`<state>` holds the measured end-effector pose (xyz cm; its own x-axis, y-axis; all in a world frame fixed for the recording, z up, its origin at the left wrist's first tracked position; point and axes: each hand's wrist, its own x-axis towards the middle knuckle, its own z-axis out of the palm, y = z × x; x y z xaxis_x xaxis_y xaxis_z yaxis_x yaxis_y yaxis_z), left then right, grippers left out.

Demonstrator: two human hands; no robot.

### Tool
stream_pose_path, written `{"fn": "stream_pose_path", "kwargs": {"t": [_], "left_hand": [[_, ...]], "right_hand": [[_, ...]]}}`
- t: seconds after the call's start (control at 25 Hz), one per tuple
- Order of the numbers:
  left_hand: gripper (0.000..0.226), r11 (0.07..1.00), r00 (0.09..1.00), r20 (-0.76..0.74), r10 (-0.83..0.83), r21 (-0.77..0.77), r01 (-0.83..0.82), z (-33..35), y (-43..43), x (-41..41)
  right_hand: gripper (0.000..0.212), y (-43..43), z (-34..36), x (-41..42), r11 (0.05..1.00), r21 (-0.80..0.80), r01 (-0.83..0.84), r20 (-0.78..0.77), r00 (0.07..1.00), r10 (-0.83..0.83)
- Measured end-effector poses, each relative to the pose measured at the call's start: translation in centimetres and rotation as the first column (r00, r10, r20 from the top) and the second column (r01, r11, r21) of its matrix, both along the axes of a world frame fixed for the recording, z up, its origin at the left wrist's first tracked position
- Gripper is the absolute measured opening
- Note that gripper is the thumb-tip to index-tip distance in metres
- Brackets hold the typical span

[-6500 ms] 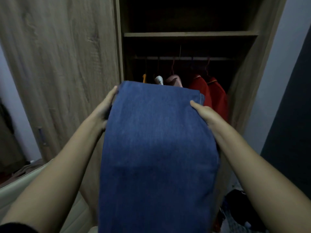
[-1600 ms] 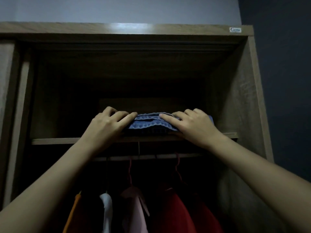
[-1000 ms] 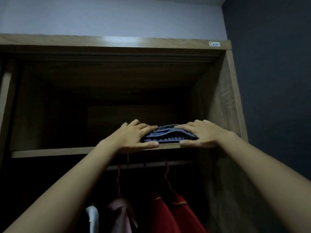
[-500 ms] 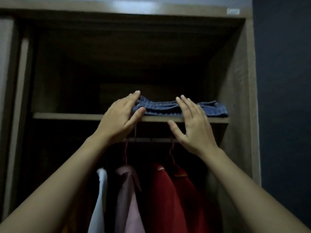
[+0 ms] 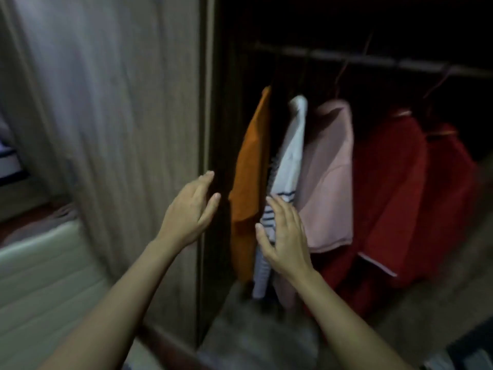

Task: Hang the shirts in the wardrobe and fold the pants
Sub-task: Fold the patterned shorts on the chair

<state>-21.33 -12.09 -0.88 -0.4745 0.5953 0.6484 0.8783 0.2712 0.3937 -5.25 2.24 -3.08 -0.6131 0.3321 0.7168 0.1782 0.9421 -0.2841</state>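
Note:
Several shirts hang from the dark rail [image 5: 346, 58] inside the open wardrobe: an orange shirt [image 5: 249, 166], a white striped shirt [image 5: 289, 161], a pink shirt [image 5: 329, 177] and two red shirts [image 5: 394, 188]. My left hand [image 5: 190, 209] is open in front of the wardrobe door's edge, holding nothing. My right hand [image 5: 284, 236] is open too, fingers spread, in front of the striped shirt's lower part. The folded blue pants are out of view.
The closed wooden wardrobe door [image 5: 120, 129] fills the left. A pale bed edge [image 5: 40, 276] lies at the lower left. The wardrobe floor [image 5: 253, 340] shows below the shirts. Dark items sit at the lower right corner.
Both hands have let go of the folded blue pants on the top shelf and dropped down. My view has swung down to the hanging shirts; the shelf is no longer in sight.

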Motion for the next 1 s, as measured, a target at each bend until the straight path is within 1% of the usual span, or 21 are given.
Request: {"fn": "stream_pose_path", "kwargs": {"t": [0.08,0.16,0.28,0.36,0.44,0.48,0.6,0.68,0.72,0.76,0.84,0.92,1.0], "left_hand": [[0.067,0.988,0.993,0.088,0.073,-0.141,-0.06,-6.0,-5.6,-0.7],[0.068,0.958,0.981,0.136,0.14,-0.27,-0.099,-11.8,-11.3,-1.0],[0.058,0.911,0.936,0.259,0.239,-0.394,-0.124,-19.2,-20.5,-1.4],[0.053,0.857,0.895,0.322,0.308,-0.504,-0.113,-22.9,-25.8,-1.2],[0.053,0.777,0.865,0.346,0.363,-0.625,-0.075,-27.0,-30.9,-0.8],[0.053,0.739,0.858,0.352,0.375,-0.671,-0.048,-29.2,-33.3,-0.8],[0.053,0.663,0.822,0.389,0.416,-0.748,0.018,-36.0,-38.9,-0.3],[0.054,0.594,0.811,0.391,0.436,-0.801,0.066,-40.1,-40.7,0.2],[0.055,0.561,0.813,0.39,0.432,-0.822,0.096,-42.1,-41.1,0.5],[0.055,0.545,0.827,0.385,0.409,-0.83,0.117,-44.5,-41.2,0.8],[0.057,0.551,0.87,0.374,0.323,-0.821,0.148,-48.9,-40.6,1.6],[0.062,0.525,0.906,0.363,0.218,-0.826,0.205,-53.4,-39.6,2.8],[0.068,0.444,0.917,0.359,0.175,-0.86,0.252,-56.9,-39.5,3.9]], "right_hand": [[0.056,-4.7,-5.2,-0.9,0.998,-0.059,-0.031,0.135,0.99,0.039],[0.058,-9.1,-10.0,-1.3,0.992,-0.123,-0.036,0.3,0.951,0.072],[0.06,-16.2,-17.0,-2.3,0.978,-0.206,-0.028,0.467,0.876,0.123],[0.066,-20.9,-21.3,-2.0,0.959,-0.282,0.012,0.602,0.781,0.167],[0.077,-25.5,-25.9,-1.2,0.941,-0.338,0.03,0.711,0.664,0.234],[0.078,-27.7,-28.1,-0.8,0.932,-0.36,0.032,0.751,0.603,0.269],[0.062,-32.3,-33.7,0.7,0.939,-0.345,-0.005,0.844,0.437,0.312],[0.06,-33.8,-37.2,1.0,0.936,-0.351,0.034,0.875,0.369,0.314],[0.062,-34.1,-39.0,1.0,0.932,-0.355,0.078,0.881,0.361,0.306],[0.063,-34.2,-41.1,0.9,0.927,-0.354,0.123,0.887,0.358,0.291],[0.066,-33.8,-45.1,0.6,0.888,-0.371,0.272,0.892,0.371,0.259],[0.067,-33.0,-48.8,0.1,0.804,-0.403,0.437,0.875,0.44,0.2],[0.067,-32.5,-51.6,-0.5,0.706,-0.449,0.547,0.851,0.503,0.151]]}}
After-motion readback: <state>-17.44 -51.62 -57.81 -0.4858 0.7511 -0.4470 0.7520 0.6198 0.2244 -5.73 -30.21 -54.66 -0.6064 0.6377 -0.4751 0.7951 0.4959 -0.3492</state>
